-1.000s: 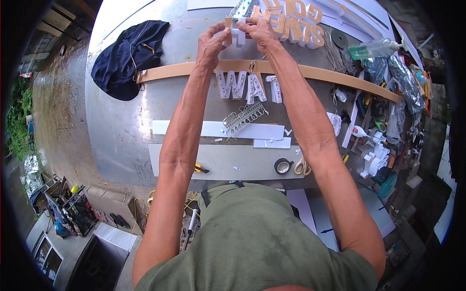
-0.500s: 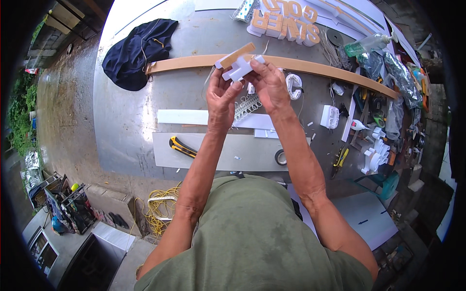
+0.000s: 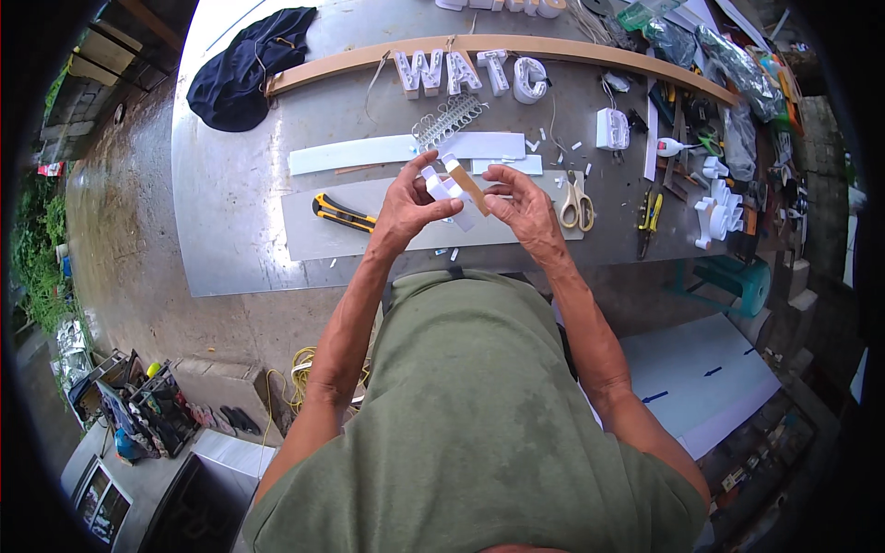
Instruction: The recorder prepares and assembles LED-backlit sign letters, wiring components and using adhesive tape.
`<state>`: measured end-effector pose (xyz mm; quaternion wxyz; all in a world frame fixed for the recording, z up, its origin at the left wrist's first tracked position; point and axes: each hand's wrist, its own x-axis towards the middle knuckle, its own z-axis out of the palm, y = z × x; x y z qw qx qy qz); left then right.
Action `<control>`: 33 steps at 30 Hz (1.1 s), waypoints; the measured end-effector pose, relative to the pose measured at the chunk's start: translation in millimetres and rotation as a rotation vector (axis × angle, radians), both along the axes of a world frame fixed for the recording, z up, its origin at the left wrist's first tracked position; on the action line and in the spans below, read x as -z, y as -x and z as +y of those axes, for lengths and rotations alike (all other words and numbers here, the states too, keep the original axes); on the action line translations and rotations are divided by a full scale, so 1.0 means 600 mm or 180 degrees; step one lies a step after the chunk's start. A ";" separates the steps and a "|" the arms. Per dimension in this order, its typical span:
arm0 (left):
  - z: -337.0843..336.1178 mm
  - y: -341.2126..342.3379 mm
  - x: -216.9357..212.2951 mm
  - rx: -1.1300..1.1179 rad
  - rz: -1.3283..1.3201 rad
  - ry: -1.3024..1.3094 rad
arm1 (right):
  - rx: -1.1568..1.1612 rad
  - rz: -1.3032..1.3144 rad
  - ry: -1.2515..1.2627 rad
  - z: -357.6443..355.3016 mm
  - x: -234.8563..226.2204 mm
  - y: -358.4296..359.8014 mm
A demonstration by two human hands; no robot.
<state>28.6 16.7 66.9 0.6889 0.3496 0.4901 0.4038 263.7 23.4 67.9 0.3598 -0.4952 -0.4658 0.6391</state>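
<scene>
Both my hands hold up a small white block letter [image 3: 442, 188] with a brown face along one side, above the near part of the metal table. My left hand [image 3: 407, 205] closes round its white side, thumb in front. My right hand [image 3: 527, 214] pinches the lower end of the brown face between thumb and fingers. Just beyond my hands is a strip of looped white LED modules [image 3: 450, 122]. Behind it, several white block letters [image 3: 464, 74] stand in a row against a long brown strip [image 3: 590, 56].
A yellow-black utility knife [image 3: 343, 212] lies left of my hands on a grey sheet [image 3: 300, 230]. Scissors [image 3: 576, 205] rest at the right. Long white strips [image 3: 350, 158] lie beyond. Dark cloth [image 3: 244, 78] sits far left; pliers [image 3: 651, 221] and clutter line the right side.
My hands have come closer to my body with the block letter, and its brown face has turned. The view has shifted, so the row of letters and the scissors now show.
</scene>
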 end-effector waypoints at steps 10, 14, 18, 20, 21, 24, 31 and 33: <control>-0.050 0.015 0.035 0.0733 0.0144 0.0146 | -0.0333 -0.0852 -0.0075 -0.099 0.005 0.044; -0.058 0.018 0.045 0.0983 0.0257 0.0191 | -0.0318 -0.1499 -0.0415 -0.130 0.005 0.055; -0.057 0.017 0.054 0.1108 -0.0033 0.0229 | -0.0104 -0.1662 -0.0644 -0.145 0.006 0.066; -0.064 0.014 0.064 0.0973 -0.0362 0.0278 | 0.0004 -0.1747 -0.0410 -0.148 -0.002 0.070; -0.065 0.016 0.070 0.0820 -0.0690 0.0298 | -0.0004 -0.1731 -0.0382 -0.142 -0.003 0.071; -0.072 0.019 0.091 0.0833 -0.0850 0.0277 | 0.0113 -0.1838 -0.0418 -0.135 0.002 0.072; -0.056 0.030 0.113 0.0767 -0.0730 0.0061 | -0.0159 -0.1486 -0.0437 -0.102 0.022 0.059; -0.058 0.028 0.122 0.0722 -0.0743 -0.0005 | -0.0336 -0.1549 -0.0454 -0.092 0.028 0.054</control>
